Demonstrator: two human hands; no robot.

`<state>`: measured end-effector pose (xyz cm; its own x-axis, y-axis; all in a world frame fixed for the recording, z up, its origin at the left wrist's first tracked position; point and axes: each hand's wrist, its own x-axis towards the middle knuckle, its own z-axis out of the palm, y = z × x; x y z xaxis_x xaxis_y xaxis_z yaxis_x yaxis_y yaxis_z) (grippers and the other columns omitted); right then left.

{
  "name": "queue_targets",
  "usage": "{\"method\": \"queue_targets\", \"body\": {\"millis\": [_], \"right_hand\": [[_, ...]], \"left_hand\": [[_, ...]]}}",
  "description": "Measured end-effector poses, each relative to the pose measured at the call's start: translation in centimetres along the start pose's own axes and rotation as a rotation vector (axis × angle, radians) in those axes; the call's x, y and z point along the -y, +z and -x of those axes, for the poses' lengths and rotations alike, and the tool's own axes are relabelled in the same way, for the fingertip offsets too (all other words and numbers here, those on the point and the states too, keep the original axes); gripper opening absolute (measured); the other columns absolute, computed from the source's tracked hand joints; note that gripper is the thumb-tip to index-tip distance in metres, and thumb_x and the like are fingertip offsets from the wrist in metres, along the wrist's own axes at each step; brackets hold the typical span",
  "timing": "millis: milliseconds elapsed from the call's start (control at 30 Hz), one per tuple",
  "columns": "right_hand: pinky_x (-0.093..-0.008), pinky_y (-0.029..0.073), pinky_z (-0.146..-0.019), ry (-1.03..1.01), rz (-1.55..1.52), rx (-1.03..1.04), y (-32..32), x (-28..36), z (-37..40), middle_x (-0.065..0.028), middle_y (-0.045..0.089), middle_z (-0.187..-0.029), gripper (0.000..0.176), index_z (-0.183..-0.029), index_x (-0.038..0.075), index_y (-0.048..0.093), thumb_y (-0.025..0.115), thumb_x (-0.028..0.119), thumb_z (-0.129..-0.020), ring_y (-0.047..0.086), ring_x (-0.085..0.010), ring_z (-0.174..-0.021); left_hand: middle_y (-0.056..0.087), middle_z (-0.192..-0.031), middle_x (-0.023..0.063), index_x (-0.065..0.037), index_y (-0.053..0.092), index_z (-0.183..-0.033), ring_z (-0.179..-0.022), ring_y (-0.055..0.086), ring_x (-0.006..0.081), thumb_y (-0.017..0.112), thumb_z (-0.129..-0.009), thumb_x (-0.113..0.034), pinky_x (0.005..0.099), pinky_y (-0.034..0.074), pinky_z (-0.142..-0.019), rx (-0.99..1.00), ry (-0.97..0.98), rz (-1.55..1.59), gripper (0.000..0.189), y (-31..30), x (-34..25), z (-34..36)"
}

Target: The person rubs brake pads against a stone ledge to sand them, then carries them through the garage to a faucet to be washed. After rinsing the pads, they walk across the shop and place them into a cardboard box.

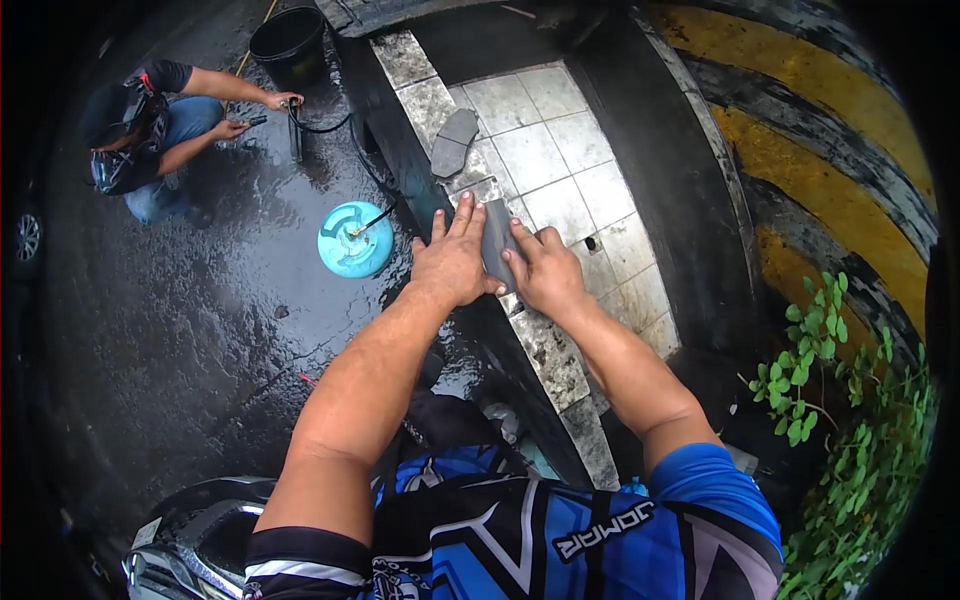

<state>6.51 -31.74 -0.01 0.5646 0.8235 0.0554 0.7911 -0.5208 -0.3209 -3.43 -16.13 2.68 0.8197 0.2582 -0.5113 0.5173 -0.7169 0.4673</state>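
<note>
On top of the narrow concrete ledge (548, 355), a dark grey flat block (497, 240), which looks like a brake pad, lies between both my hands. My left hand (450, 262) grips its left side, fingers partly spread and thumb at the near end. From the right, my right hand (548, 272) presses its fingertips against the block's edge and upper face. Farther up the ledge rests a grey brake pad (455, 143) with angled ends and a groove across its middle. The underside of the held block is hidden.
Left of the ledge, a blue tank (355, 240) with a hose stands on wet pavement (240, 330). A crouching person (165, 140) works beside a black bucket (288, 45). White tiles (560, 170) line the recess on the right. Plants (850, 450) grow lower right; a motorcycle (200, 535) stands lower left.
</note>
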Motion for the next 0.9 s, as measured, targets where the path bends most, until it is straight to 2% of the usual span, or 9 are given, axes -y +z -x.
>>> {"method": "queue_targets", "body": {"millis": [100,200,267,367,500,600,667,767,900], "right_hand": [[-0.0449,0.055,-0.063,0.009,0.053,-0.073,0.2,1.0,-4.7,-0.0197,0.058,-0.092,0.041,-0.126,0.016,0.064,0.062,0.037,-0.091,0.065,-0.0361,-0.07],[-0.045,0.055,-0.063,0.072,0.023,-0.083,0.6,0.7,-2.7,-0.0197,0.058,-0.093,0.043,-0.127,0.015,0.064,0.063,0.038,-0.09,0.065,-0.036,-0.072],[-0.0454,0.054,-0.065,0.052,-0.024,0.051,-0.1,0.5,0.2,-0.02,0.059,-0.094,0.044,-0.128,0.015,0.063,0.065,0.037,-0.089,0.065,-0.0376,-0.075],[-0.0454,0.055,-0.066,0.055,0.038,-0.058,0.3,1.1,-5.0,-0.0191,0.059,-0.091,0.045,-0.129,0.015,0.062,0.066,0.036,-0.089,0.065,-0.0378,-0.075],[-0.0461,0.055,-0.067,0.048,-0.01,-0.035,0.0,1.6,-0.9,-0.0165,0.059,-0.091,0.045,-0.128,0.016,0.063,0.067,0.037,-0.088,0.066,-0.0353,-0.076],[-0.0446,0.055,-0.065,0.04,0.075,-0.06,0.2,1.7,-3.0,-0.0153,0.058,-0.093,0.043,-0.124,0.014,0.065,0.067,0.037,-0.087,0.066,-0.0343,-0.073],[-0.0434,0.054,-0.07,0.086,0.116,-0.057,0.1,2.4,-4.5,-0.0153,0.058,-0.096,0.043,-0.125,0.013,0.065,0.067,0.035,-0.088,0.065,-0.0339,-0.081],[-0.0429,0.048,-0.089,0.042,0.002,-0.174,1.7,1.9,-4.5,-0.0182,0.058,-0.103,0.044,-0.122,0.007,0.065,0.067,0.033,-0.087,0.055,-0.0352,-0.103],[-0.0451,0.044,-0.091,-0.007,-0.049,-0.309,3.1,2.1,-4.3,-0.0214,0.057,-0.106,0.045,-0.12,0.003,0.066,0.071,0.029,-0.084,0.052,-0.038,-0.104]], "left_hand": [[0.001,-0.165,0.0017,-0.016,0.008,-0.157,-0.149,0.011,0.0361,0.083,-0.069,-0.048,0.0634,0.027,-0.112,0.008,0.001,-0.008,0.12,0.2,-0.2,0.3],[0.0,-0.165,0.0016,-0.017,0.009,-0.157,-0.149,0.011,0.0357,0.082,-0.07,-0.048,0.0629,0.027,-0.112,0.01,-0.017,-0.025,0.118,-0.2,-0.6,0.8],[0.0,-0.165,0.0014,-0.016,0.01,-0.157,-0.15,0.01,0.0355,0.082,-0.07,-0.048,0.0632,0.027,-0.112,-0.015,-0.004,-0.017,0.117,-0.3,-0.2,0.3],[0.0,-0.165,0.0014,-0.016,0.01,-0.157,-0.15,0.009,0.0355,0.082,-0.07,-0.049,0.063,0.027,-0.112,0.001,0.006,-0.008,0.117,0.4,0.0,0.4],[0.001,-0.165,0.0017,-0.016,0.011,-0.157,-0.15,0.008,0.0359,0.082,-0.07,-0.05,0.0626,0.027,-0.113,-0.036,0.027,-0.011,0.117,0.1,0.2,0.4],[0.004,-0.165,0.0022,-0.014,0.013,-0.156,-0.15,0.009,0.0359,0.082,-0.068,-0.052,0.0628,0.027,-0.112,-0.062,0.067,0.007,0.118,1.1,0.7,0.4],[0.005,-0.164,0.0049,-0.013,0.015,-0.156,-0.15,0.009,0.0356,0.083,-0.065,-0.054,0.0628,0.026,-0.112,-0.132,0.072,-0.014,0.12,1.1,1.0,0.2],[0.006,-0.164,0.0109,-0.015,0.02,-0.155,-0.15,0.007,0.037,0.081,-0.062,-0.061,0.064,0.026,-0.111,-0.254,0.051,0.014,0.12,2.6,2.0,0.6],[0.007,-0.163,0.0142,-0.021,0.023,-0.155,-0.15,0.005,0.039,0.079,-0.06,-0.067,0.0654,0.024,-0.111,-0.259,0.065,0.02,0.119,2.6,3.0,0.8]]}}
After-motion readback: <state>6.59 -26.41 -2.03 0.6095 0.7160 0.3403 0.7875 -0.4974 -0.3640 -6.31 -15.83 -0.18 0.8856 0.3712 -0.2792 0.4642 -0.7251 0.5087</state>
